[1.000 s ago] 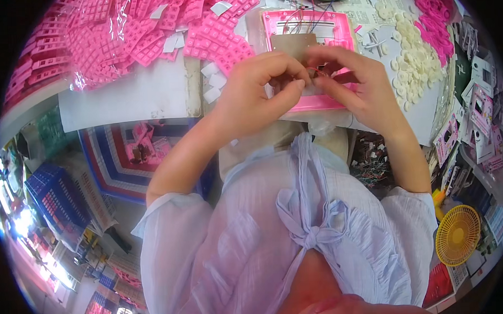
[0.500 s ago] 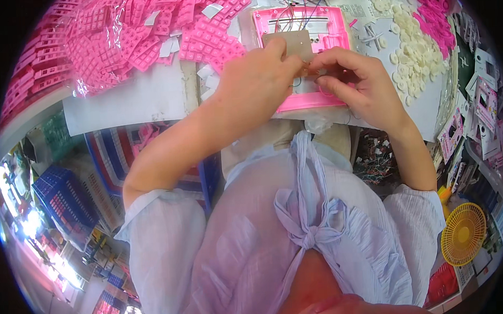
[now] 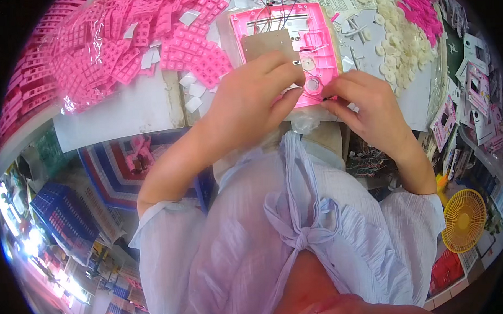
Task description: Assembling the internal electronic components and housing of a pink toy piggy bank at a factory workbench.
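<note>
A pink plastic housing (image 3: pixel 328 49) lies open on the table in front of me, with a brown flat board (image 3: pixel 269 44) across its left part and thin coloured wires (image 3: pixel 270 15) at its far end. My left hand (image 3: pixel 257 93) rests over the near edge of the board, fingers curled and thumb close to the forefinger; what they grip is hidden. At the housing's near right corner, my right hand (image 3: pixel 366 103) pinches a small dark piece (image 3: pixel 327 98), too small to name. Between the hands, a cream disc (image 3: pixel 308 63) and a round metallic part (image 3: pixel 313 84) sit in the housing.
Pink keypad-like pieces (image 3: pixel 195 56) pile up at the left, partly under clear plastic. Cream wheels (image 3: pixel 395 55) and bright pink parts (image 3: pixel 421 10) are heaped at the right, beside grey rods (image 3: pixel 358 28). Below are a striped crate (image 3: pixel 105 167) and a yellow basket (image 3: pixel 463 220).
My hands have drawn apart, the right one toward the housing's near right corner. The disc and round metallic part have come into sight. The whole table scene has shifted left in view.
</note>
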The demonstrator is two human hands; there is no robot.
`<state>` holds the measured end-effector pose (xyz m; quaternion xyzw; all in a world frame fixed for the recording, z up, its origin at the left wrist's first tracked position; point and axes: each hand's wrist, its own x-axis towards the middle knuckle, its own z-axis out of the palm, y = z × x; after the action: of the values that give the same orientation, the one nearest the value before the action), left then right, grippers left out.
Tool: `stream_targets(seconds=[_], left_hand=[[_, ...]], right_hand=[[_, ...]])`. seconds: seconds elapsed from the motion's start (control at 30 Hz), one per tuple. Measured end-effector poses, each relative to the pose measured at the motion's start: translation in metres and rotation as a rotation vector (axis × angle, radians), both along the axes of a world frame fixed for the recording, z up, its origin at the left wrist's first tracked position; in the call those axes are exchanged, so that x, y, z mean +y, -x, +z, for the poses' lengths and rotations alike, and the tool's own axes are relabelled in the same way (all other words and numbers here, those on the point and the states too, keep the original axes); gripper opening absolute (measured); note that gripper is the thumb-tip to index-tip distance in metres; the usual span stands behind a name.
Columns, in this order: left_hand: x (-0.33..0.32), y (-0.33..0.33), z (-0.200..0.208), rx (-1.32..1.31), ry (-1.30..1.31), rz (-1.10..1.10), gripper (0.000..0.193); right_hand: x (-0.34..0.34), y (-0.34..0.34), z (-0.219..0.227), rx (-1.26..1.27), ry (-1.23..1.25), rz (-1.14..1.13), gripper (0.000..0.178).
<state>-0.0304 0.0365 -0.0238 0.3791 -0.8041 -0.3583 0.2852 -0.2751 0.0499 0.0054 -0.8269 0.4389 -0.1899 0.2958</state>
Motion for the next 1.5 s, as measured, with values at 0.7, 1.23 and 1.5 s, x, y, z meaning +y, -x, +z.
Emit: stream_targets(seconds=[0.7,1.23,1.5], left_hand=[[0.004,0.028,-0.016,0.106,0.214,-0.022,0.019],[0.021,0.025,-0.031,-0.171,0.392,-0.248,0.040],[0.029,0.027,-0.017,-0.368,0.450,-0.246,0.042]], right_hand=[[0.007,0.022,-0.056,-0.054,0.503,0.104,0.025],[0.038,0.028,-0.036,0.314,0.538,0.010,0.030],[-0.030,0.016,0.007,0.215,0.123,0.116,0.014]])
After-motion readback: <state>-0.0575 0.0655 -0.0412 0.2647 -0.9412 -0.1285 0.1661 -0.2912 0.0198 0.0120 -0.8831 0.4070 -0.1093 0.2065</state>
